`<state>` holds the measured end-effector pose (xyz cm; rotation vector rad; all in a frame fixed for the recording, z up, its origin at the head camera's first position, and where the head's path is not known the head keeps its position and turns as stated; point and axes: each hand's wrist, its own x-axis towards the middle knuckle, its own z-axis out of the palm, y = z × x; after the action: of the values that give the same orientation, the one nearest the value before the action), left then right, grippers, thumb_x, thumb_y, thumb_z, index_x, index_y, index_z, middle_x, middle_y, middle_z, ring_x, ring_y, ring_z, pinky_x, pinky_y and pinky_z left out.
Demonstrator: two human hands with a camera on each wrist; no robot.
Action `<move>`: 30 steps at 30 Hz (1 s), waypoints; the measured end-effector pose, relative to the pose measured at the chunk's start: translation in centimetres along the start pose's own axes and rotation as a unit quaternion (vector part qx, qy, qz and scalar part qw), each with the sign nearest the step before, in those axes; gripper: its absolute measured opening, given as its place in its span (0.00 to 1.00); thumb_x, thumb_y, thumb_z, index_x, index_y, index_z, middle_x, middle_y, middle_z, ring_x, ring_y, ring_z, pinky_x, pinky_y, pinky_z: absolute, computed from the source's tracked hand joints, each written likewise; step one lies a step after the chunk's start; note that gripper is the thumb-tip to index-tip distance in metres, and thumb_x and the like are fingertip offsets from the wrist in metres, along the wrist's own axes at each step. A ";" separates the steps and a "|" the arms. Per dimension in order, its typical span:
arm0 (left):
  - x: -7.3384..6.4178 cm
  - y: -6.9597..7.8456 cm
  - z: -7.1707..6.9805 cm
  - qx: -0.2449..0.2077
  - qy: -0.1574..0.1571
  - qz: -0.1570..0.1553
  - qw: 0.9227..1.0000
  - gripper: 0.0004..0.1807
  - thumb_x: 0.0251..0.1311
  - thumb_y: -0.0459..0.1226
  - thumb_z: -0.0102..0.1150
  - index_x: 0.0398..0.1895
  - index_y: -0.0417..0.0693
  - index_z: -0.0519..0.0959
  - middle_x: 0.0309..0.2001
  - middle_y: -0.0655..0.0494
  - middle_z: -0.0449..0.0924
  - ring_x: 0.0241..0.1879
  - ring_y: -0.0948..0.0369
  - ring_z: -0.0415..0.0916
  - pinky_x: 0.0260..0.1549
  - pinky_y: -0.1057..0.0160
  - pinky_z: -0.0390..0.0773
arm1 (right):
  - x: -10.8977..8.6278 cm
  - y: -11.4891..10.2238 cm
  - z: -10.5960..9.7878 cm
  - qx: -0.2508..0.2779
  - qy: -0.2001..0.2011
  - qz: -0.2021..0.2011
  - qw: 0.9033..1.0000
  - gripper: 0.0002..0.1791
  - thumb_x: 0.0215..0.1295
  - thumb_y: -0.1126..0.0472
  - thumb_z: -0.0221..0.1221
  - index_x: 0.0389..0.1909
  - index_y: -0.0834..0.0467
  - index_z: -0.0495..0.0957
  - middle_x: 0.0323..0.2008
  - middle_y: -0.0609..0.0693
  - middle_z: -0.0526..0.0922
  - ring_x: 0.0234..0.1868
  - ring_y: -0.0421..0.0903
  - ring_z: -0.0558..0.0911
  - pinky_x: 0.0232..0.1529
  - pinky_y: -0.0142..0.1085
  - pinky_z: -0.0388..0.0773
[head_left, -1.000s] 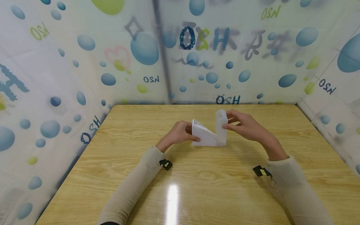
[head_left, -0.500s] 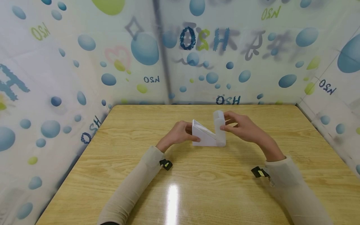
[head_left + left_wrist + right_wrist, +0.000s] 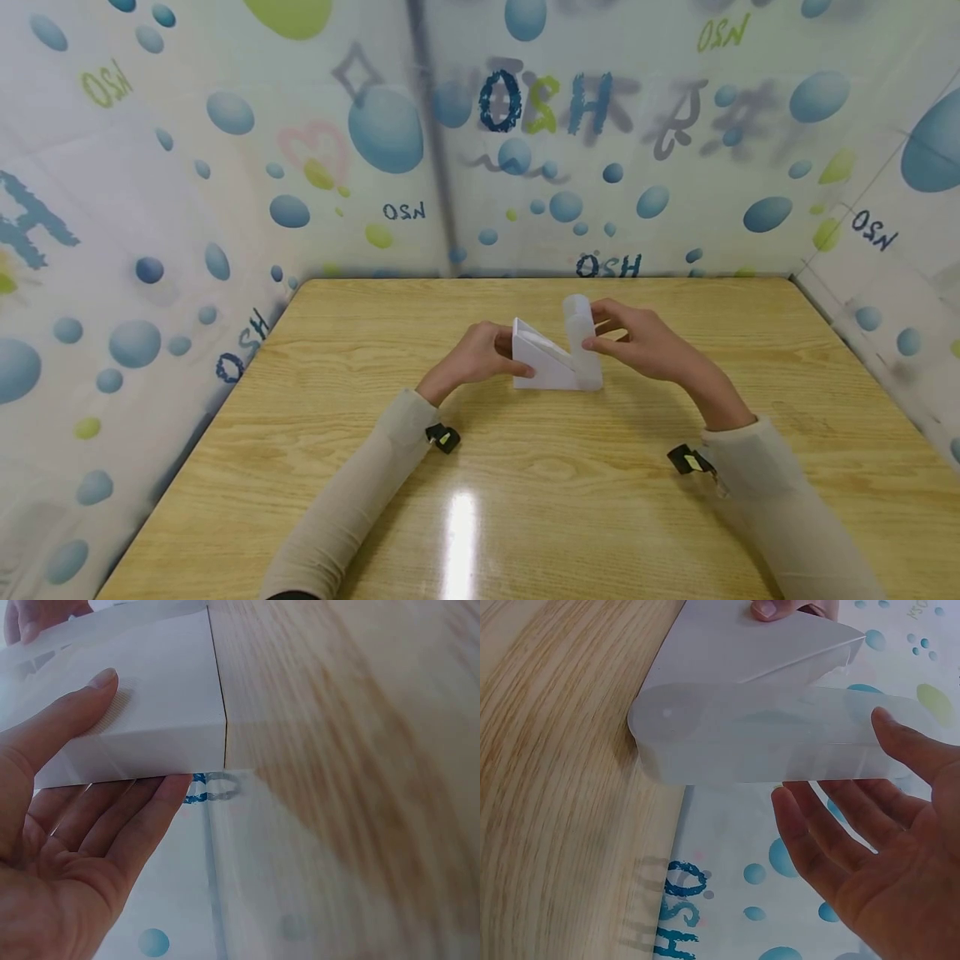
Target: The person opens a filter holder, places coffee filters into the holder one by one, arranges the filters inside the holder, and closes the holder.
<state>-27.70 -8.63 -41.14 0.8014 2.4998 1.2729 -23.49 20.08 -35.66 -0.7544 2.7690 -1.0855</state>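
A white box with a slanted top [image 3: 542, 372] stands on the table around the middle. At its right end a frosted, translucent lid [image 3: 581, 337] is raised and leans slightly left, joined to the box near the table. My left hand [image 3: 477, 357] grips the box's tall left end, with the thumb on the near side and the fingers on the end and behind. In the right wrist view, my right hand [image 3: 889, 859] holds the lid's upper part between thumb and fingers. What lies inside the box is mostly hidden; a clear, shiny surface shows along the slanted opening.
The wood-grain table [image 3: 360, 333] carries a bright light reflection [image 3: 460, 542] in front. A patterned curtain [image 3: 510, 225] hangs behind it and on both sides. A small black camera sits on each wrist, at the left cuff [image 3: 443, 438] and right cuff [image 3: 690, 459].
The lid has tilted leftward from upright towards the box's slanted top. My right hand has moved left with it and slightly lower. Left hand and box have stayed in place.
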 end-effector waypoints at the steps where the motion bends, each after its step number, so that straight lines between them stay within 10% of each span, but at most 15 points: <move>1: 0.0 0.0 0.0 0.000 0.000 0.000 1.000 0.19 0.54 0.38 0.80 0.50 0.49 0.87 0.44 0.54 0.91 0.40 0.62 0.88 0.41 0.63 0.85 | 0.0 0.0 0.1 0.000 -0.001 -0.001 1.000 0.26 0.75 0.56 0.61 0.69 0.59 0.70 0.60 0.61 0.81 0.59 0.62 0.83 0.56 0.57 0.83; 30: 0.0 -0.1 -0.1 -0.010 -0.004 -0.001 1.000 0.21 0.54 0.38 0.79 0.52 0.49 0.87 0.45 0.54 0.91 0.42 0.62 0.88 0.44 0.62 0.86 | 0.3 0.3 1.3 -0.003 -0.023 -0.010 1.000 0.26 0.73 0.58 0.63 0.69 0.59 0.70 0.60 0.61 0.82 0.60 0.61 0.83 0.53 0.56 0.84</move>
<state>-27.81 -8.75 -41.19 0.7984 2.4774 1.2904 -23.62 19.32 -36.82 -0.7982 2.7337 -1.0487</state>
